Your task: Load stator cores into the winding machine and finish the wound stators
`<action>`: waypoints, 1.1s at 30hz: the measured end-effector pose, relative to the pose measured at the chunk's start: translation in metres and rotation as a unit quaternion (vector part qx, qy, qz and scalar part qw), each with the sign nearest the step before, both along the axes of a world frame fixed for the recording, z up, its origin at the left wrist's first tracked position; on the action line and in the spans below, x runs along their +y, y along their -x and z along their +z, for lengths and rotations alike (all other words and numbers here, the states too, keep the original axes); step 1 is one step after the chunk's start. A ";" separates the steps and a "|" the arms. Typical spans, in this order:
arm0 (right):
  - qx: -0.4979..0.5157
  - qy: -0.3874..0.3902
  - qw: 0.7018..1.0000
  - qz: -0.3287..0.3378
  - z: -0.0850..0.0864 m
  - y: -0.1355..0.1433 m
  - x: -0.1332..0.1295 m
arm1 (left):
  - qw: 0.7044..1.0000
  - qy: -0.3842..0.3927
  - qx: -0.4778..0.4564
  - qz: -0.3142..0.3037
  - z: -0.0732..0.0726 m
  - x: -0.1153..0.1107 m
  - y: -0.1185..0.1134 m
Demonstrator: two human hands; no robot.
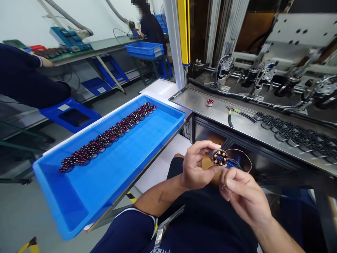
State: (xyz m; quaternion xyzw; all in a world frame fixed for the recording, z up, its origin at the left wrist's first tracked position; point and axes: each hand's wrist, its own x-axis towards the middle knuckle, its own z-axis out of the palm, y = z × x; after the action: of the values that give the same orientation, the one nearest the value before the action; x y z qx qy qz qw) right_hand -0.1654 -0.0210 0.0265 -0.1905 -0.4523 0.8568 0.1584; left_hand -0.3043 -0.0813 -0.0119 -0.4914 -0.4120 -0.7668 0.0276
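The left hand (pixel 196 165) is grasping a copper-wound ring (pixel 222 154) before the wearer; the right hand's (pixel 244 193) fingers are pinching its trailing wire (pixel 251 163), apparently unfinished. Red-and-black parts (pixel 105 140) are lining the blue tray (pixel 116 179), seemingly done; dark rings (pixel 292 133) are lying on the metal desk (pixel 196 102), perhaps waiting.

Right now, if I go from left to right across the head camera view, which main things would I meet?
Blue tray, left hand, copper-wound part, right hand, dark ring-shaped parts on the metal bench.
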 end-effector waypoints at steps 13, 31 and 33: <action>-0.076 -0.222 0.963 0.136 -0.014 -0.024 0.020 | 0.975 0.057 -0.122 -0.178 0.005 -0.006 0.006; -0.100 -0.317 0.942 -0.037 0.007 -0.030 0.026 | 0.866 0.151 -0.263 -0.398 0.006 -0.012 -0.009; -0.097 -0.332 0.937 -0.044 0.006 -0.031 0.023 | 0.884 0.125 -0.257 -0.369 0.003 -0.008 -0.011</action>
State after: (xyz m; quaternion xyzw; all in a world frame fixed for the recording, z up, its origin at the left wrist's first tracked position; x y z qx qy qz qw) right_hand -0.1347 0.0025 0.0330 -0.2290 -0.7151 0.6277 0.2057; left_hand -0.2934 -0.0892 -0.0091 -0.3928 -0.2862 -0.7630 -0.4262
